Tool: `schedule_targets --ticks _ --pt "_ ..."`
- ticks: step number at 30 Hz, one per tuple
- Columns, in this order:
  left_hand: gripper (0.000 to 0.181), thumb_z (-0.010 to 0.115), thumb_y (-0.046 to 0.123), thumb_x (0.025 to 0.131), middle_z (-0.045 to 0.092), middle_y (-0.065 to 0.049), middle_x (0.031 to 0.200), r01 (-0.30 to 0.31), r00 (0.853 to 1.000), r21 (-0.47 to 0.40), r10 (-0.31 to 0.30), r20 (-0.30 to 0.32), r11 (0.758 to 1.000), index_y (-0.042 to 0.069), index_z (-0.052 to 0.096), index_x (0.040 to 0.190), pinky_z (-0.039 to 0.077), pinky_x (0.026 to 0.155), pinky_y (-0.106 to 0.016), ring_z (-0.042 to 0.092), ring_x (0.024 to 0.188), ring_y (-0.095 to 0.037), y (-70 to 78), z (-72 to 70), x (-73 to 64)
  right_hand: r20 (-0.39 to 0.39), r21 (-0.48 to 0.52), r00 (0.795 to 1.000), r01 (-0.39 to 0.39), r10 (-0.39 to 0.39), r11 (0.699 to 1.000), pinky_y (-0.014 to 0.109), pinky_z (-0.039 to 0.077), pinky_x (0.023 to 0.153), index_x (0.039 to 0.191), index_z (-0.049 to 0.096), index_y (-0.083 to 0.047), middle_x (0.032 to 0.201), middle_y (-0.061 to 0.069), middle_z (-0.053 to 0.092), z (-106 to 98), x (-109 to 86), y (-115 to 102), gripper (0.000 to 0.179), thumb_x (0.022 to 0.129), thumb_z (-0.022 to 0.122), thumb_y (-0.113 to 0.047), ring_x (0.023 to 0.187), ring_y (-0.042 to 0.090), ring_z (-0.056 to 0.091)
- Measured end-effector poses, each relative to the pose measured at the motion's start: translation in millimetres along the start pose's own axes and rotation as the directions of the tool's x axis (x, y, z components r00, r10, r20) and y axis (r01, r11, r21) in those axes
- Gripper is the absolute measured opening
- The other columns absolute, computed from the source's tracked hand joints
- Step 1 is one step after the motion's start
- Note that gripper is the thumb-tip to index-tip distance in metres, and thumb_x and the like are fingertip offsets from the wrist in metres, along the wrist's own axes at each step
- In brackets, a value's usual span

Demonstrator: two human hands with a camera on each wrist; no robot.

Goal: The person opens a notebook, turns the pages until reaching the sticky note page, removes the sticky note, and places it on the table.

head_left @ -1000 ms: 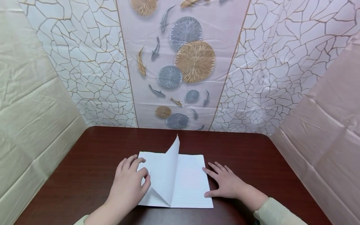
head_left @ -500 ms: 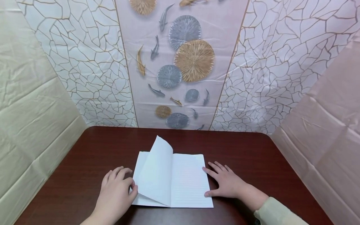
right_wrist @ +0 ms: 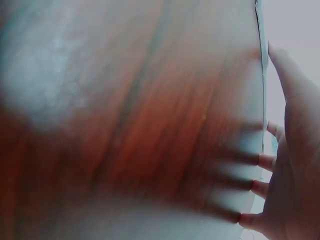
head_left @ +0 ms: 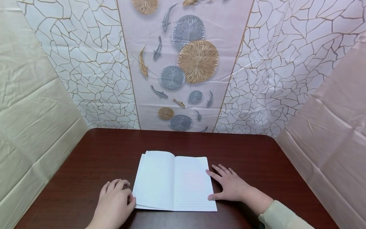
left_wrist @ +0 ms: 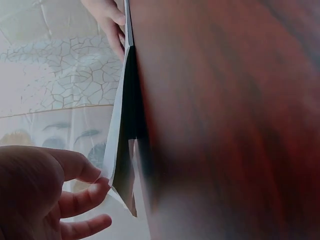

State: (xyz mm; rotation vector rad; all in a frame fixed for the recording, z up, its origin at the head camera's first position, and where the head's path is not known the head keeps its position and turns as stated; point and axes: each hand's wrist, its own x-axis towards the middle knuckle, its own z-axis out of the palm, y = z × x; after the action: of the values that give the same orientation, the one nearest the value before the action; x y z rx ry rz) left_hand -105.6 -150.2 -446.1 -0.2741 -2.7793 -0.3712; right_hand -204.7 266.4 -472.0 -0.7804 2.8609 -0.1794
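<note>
An open notebook (head_left: 194,184) with ruled white pages lies on the dark wooden table. My left hand (head_left: 114,202) is at its lower left corner. There, thumb and index finger pinch the corner of a page (left_wrist: 116,135), which stands slightly raised above the pages under it. The other fingers (left_wrist: 87,227) of that hand hold nothing. On the opposite side my right hand (head_left: 230,186) lies with spread fingers. Its thumb and index fingertip touch the notebook's right edge, while the remaining fingers rest on the table.
The reddish-brown table (head_left: 114,146) extends around the notebook on all sides. Patterned cloth (head_left: 197,63) hangs behind it, and plain pale cloth sheets (head_left: 34,133) flank it left and right.
My left hand has moved left and toward me with the page, which stood upright and curled and now lies nearly flat on the left side. My right hand has stayed in place.
</note>
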Motion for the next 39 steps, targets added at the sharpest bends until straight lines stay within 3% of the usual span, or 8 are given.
schedule_targets --ticks 8,13,26,30,39 --pt "0.030 0.068 0.020 0.078 0.064 -0.005 0.108 0.018 0.995 0.032 -0.021 0.101 0.999 0.027 0.052 0.054 0.027 0.106 -0.065 0.052 0.116 -0.036 -2.2 3.3 -2.4 0.014 -0.006 1.000 -0.021 0.022 1.000 0.068 0.021 0.110 0.156 0.031 -0.031 0.161 0.010 0.026 1.3 0.5 3.1 0.103 0.073 0.049 -0.089 0.148 0.040 0.020" --pt "0.029 0.070 0.024 0.079 0.062 -0.003 0.107 0.012 0.981 0.071 -0.026 0.191 0.997 0.026 0.053 0.056 0.027 0.106 -0.066 0.051 0.116 -0.036 -4.2 6.1 -1.4 0.015 0.002 1.000 -0.016 0.016 1.000 0.069 0.022 0.109 0.156 0.032 -0.030 0.161 0.010 0.027 1.6 0.8 3.4 0.103 0.073 0.051 -0.088 0.147 0.040 0.020" --pt "0.030 0.072 0.025 0.082 0.062 -0.004 0.102 -0.012 0.943 0.131 -0.033 0.332 0.991 0.019 0.059 0.056 0.028 0.104 -0.068 0.051 0.113 -0.038 -1.7 8.3 2.3 0.028 0.004 0.999 -0.024 0.024 1.000 0.069 0.022 0.110 0.156 0.032 -0.031 0.161 0.010 0.026 -1.6 0.1 -1.1 0.103 0.073 0.051 -0.088 0.148 0.040 0.020" --pt "0.027 0.074 0.028 0.082 0.062 -0.005 0.102 -0.012 0.938 0.146 -0.040 0.345 0.989 0.018 0.061 0.059 0.029 0.103 -0.068 0.052 0.112 -0.038 -0.6 7.6 3.7 0.030 0.002 0.999 -0.031 0.030 1.000 0.068 0.022 0.110 0.156 0.032 -0.031 0.161 0.010 0.026 -2.1 0.2 -1.1 0.104 0.072 0.050 -0.089 0.148 0.040 0.020" --pt "0.027 0.082 0.031 0.075 0.062 -0.010 0.106 -0.028 0.964 0.160 -0.016 0.267 0.987 0.015 0.063 0.085 0.035 0.099 -0.066 0.054 0.110 -0.039 -0.9 7.2 2.8 0.035 0.011 0.999 -0.033 0.033 0.999 0.069 0.020 0.110 0.156 0.032 -0.031 0.162 0.010 0.025 -1.6 1.2 -0.4 0.104 0.072 0.050 -0.089 0.148 0.039 0.019"
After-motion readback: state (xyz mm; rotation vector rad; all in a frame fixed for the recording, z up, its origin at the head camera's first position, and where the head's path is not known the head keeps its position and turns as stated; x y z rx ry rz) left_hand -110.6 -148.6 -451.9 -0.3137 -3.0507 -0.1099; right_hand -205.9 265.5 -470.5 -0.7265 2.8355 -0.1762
